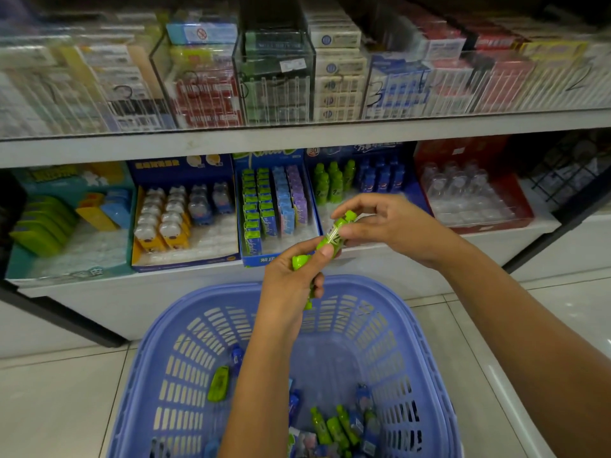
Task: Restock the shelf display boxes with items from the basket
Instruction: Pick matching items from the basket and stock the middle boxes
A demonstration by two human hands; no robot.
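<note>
Head view: left hand (291,287), right hand (391,226) both pinch white-labelled green bottle (334,235) over basket (185,328).

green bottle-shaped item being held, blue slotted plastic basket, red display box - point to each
held green bottle-shaped item (335,233): head view, on its labelled middle
blue slotted plastic basket (363,283): head view, on its far rim
red display box (463,152): head view, on its back panel

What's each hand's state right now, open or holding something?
Left hand: grips several small green bottles.
Right hand: fingers pinch the top green bottle, which the left thumb also touches.
</note>
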